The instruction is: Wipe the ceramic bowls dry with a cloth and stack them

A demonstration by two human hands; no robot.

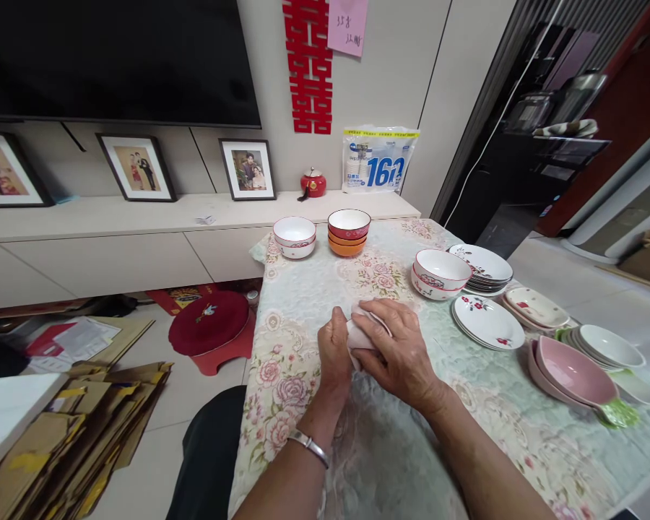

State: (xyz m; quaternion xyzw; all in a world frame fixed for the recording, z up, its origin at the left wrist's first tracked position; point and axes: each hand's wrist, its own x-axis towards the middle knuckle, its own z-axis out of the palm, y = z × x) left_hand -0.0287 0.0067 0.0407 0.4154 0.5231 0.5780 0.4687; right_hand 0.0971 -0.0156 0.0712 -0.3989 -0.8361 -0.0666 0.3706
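Note:
Above the middle of the flowered tablecloth (289, 390), both hands hold a small white object (360, 336), largely hidden by the fingers; whether it is a cup, a bowl or a cloth is unclear. My left hand (334, 350) is closed on its left side, thumb up. Over its top and right side curl the fingers of my right hand (395, 347). Beyond the hands stand white bowls (295, 231) and a stack of red and orange bowls (349, 232). More white bowls (441, 273) are to the right, near flowered plates (487, 322).
Farther right are dark-rimmed plates (481, 262), pink bowls (574, 370) and pale green-edged dishes (612, 345). Behind the table, a low cabinet (184, 215) carries framed photos, a red jar (313, 185) and a plastic bag (378, 160). A red stool (211, 325) stands left of the table.

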